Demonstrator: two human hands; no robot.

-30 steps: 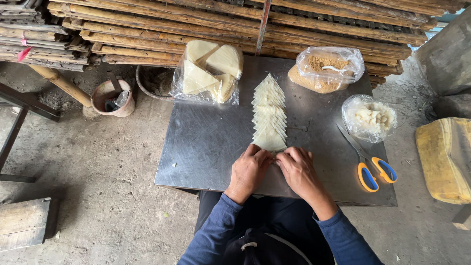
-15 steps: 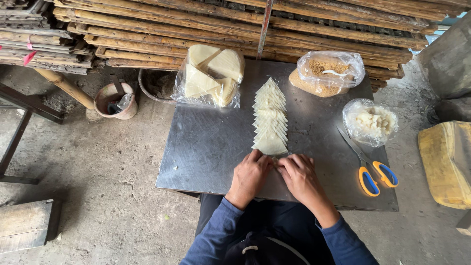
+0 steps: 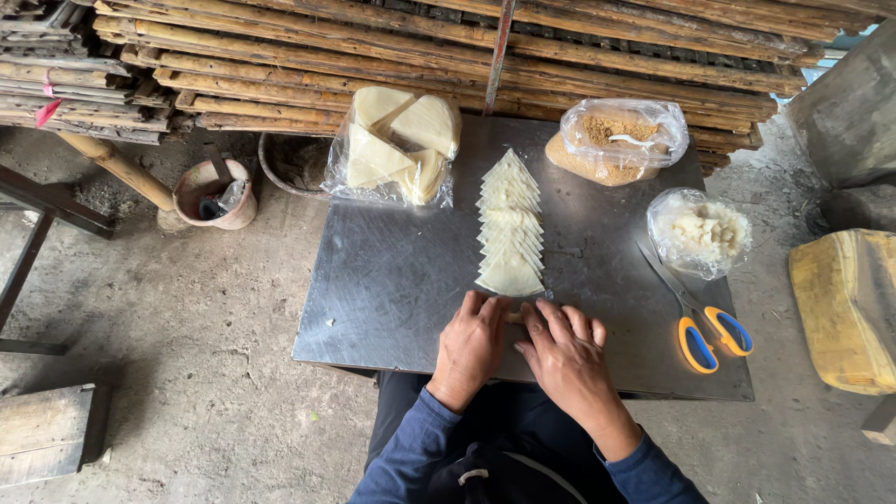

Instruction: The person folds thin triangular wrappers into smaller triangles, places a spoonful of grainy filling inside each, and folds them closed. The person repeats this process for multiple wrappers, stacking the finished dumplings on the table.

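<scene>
1. One view only, worn on the person's head, looking almost straight down.
2. It faces forward over the metal table (image 3: 392,280), with the stacked bamboo poles (image 3: 467,47) at the far edge.
3. The left hand (image 3: 471,345) and right hand (image 3: 565,359) sit low and central, fairly near the lens.
4. Concrete floor (image 3: 187,308) shows left of the hands.

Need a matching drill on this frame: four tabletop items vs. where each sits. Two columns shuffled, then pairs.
1. scissors
2. bag of brown crumbs
3. row of wedge-shaped sheets
4. bag of white lumps

A. middle of the metal table, just beyond both hands
B. far right corner
C. near right edge, orange handles toward the person
D. right side, between crumbs and scissors

Pairs: 1-C, 2-B, 3-A, 4-D
</scene>
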